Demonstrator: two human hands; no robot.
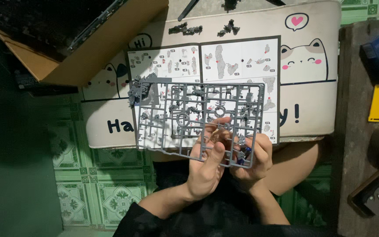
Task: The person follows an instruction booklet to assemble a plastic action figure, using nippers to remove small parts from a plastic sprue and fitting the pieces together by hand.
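Head view: grey parts frame (189, 114) held flat, long axis running left-right, far edge toward the instruction sheet (224, 59). Left hand (207, 169) clamps its near edge, thumb on top, fingers under. Right hand (253, 160) grips the near right corner, fingers curled around a small blue tool (243, 154). Beyond the fingertips, loose grey pieces (185, 30) on the cat-print table (308, 101). Open cardboard box (88, 52) far left; contents too dark to tell.
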